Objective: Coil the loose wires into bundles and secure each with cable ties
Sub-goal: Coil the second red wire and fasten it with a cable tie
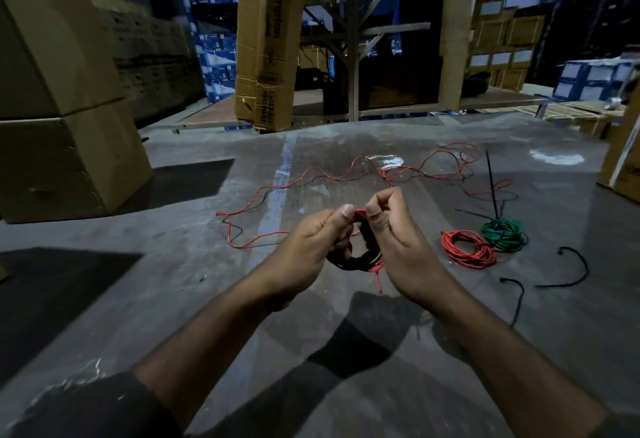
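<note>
A small coil of paired red and black wire [360, 259] is held above the concrete floor between both hands. My left hand [308, 245] grips its left side, thumb on top. My right hand [398, 247] pinches the top of the coil with thumb and curled fingers. From the coil the loose red and black wire [304, 174] trails away in waves across the floor. To the right lie a finished red coil [467, 250] and a green coil [505, 235], which touch each other. A black cable tie [491, 181] sticks up from the green coil.
Two loose black cable ties [571, 269] [517, 299] lie on the floor at the right. Stacked cardboard boxes [59, 98] stand at the left, tall cartons [266, 43] and a metal rack [353, 39] behind, another box [623, 160] at the right edge.
</note>
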Demonstrator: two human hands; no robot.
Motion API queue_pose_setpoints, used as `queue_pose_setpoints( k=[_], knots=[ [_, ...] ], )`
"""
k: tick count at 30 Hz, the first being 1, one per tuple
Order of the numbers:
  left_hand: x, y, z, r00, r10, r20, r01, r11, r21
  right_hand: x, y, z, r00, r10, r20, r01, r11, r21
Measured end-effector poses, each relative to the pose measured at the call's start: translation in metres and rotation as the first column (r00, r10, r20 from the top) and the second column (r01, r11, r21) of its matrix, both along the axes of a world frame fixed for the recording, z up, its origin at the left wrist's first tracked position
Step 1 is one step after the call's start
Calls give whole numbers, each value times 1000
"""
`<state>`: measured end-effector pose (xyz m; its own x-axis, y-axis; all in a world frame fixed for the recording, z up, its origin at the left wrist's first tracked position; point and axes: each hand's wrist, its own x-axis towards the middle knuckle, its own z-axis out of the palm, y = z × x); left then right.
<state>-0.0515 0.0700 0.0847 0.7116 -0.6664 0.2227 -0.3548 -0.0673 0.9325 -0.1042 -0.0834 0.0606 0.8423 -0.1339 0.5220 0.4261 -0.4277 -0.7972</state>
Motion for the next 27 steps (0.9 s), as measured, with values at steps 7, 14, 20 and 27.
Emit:
queue_pose_setpoints(
  k=[7, 14, 20, 27],
  knots=[
    [0, 4, -4, 989, 37, -145, -62, 982, -176, -13, -16, 2, 999, -7, -50, 6, 1000, -13],
    [-1, 4, -12, 977, 51, -206, -106, 957, -269, -20, -18, 3, 995, -28, -99, 36, 996, 81],
    [-6, 5, -16, 972, 10, -236, -85, 948, -308, -19, -25, 5, 991, -123, -51, 122, 992, -28],
    [-18, 0, -14, 951, -39, -307, -81, 926, -368, -13, -14, 3, 980, -199, -31, 201, 974, 103]
  ],
)
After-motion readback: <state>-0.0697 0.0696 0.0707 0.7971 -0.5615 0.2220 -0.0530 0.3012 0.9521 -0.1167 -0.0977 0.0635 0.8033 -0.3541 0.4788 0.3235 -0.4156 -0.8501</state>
